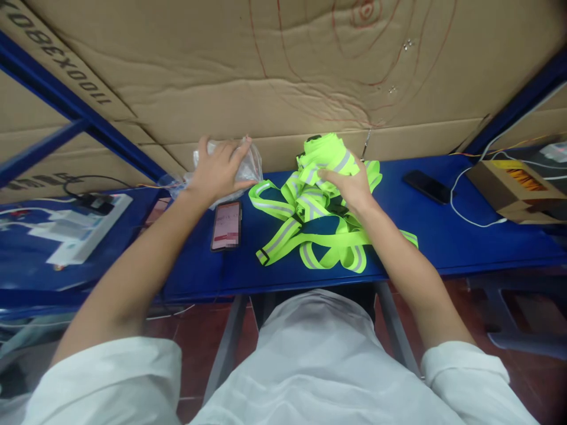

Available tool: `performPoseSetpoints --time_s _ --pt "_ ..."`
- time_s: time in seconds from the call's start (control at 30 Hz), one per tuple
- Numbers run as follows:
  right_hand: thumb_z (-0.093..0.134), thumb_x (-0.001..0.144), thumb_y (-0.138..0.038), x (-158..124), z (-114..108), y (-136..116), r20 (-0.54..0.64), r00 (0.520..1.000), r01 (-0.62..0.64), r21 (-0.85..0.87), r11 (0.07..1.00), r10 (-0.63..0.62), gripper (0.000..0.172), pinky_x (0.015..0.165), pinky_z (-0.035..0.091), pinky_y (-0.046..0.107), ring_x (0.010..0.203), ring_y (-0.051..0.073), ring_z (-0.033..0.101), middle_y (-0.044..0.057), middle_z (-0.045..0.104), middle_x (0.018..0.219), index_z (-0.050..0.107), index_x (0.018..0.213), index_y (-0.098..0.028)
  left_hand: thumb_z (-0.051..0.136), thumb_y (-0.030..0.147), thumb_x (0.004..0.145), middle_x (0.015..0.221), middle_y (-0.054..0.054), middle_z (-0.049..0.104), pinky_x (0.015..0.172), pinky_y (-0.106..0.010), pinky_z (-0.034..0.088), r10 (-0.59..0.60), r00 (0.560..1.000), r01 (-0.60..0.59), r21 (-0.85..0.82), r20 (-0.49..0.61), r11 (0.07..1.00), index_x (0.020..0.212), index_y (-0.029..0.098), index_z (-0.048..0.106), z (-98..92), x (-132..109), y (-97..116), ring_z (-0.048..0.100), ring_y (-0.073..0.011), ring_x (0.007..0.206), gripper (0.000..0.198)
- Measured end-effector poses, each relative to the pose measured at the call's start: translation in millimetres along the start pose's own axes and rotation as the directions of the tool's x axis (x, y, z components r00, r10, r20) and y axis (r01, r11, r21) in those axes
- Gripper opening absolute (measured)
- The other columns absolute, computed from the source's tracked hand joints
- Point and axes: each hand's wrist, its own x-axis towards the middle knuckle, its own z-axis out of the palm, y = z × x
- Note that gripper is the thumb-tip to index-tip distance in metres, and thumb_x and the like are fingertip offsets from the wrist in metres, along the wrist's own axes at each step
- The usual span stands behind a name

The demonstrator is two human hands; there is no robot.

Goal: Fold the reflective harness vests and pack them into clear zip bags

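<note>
My left hand (220, 168) lies over a crumpled clear plastic bag (251, 162), fingers spread apart. At the back of the table is a tangled heap of neon yellow-green reflective straps (310, 203) with grey stripes. My right hand (352, 183) is on the upper part of this heap, its thumb across the front of a folded bundle and its other fingers mostly hidden behind the fabric. Loose strap ends and loops trail toward the front edge, one with a black buckle (263, 256).
A lit phone (226, 226) lies below my left hand. To the right are a dark phone (427, 186), a white cable and an open cardboard box (509, 186). A white power strip (88, 230) sits at left. Cardboard (199, 71) walls the back of the blue table (248, 277).
</note>
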Motion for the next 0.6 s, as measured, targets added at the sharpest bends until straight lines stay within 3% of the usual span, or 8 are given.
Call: performPoseSetpoints --time_s 0.27,0.43,0.6 --pt "0.092 0.064 -0.041 -10 8 -9 0.049 0.999 -0.004 -0.007 1.0 0.004 0.045 0.105 0.063 0.05 0.098 0.026 0.076 0.002 0.08 0.106 0.072 0.1 -0.022 0.057 0.086 0.093 0.161 -0.022 0.055 0.135 -0.062 0.016 0.148 0.975 -0.158 -0.048 -0.165 0.986 0.175 0.016 0.014 -28.8 15 80 0.056 -0.038 0.146 0.116" --pt "0.091 0.061 -0.029 -12 8 -12 0.093 0.988 -0.123 0.015 0.992 0.121 0.048 0.106 0.063 0.049 0.1 0.028 0.077 0.005 0.081 0.109 0.075 0.106 -0.022 0.057 0.086 0.094 0.164 -0.021 0.052 0.136 -0.064 0.015 0.177 0.971 -0.19 -0.074 -0.16 0.979 0.176 0.018 0.008 -34.7 18 94 0.053 -0.0379 0.148 0.117" --pt "0.09 0.063 -0.033 -13 8 -8 0.173 0.964 -0.209 0.028 0.978 0.201 0.055 0.108 0.061 0.046 0.111 0.028 0.077 0.005 0.08 0.118 0.075 0.115 -0.021 0.069 0.084 0.087 0.166 -0.028 0.045 0.134 -0.07 0.009 0.175 0.978 -0.186 -0.087 -0.117 0.979 0.175 0.016 0.013 -26.3 19 99 0.045 -0.0475 0.153 0.124"
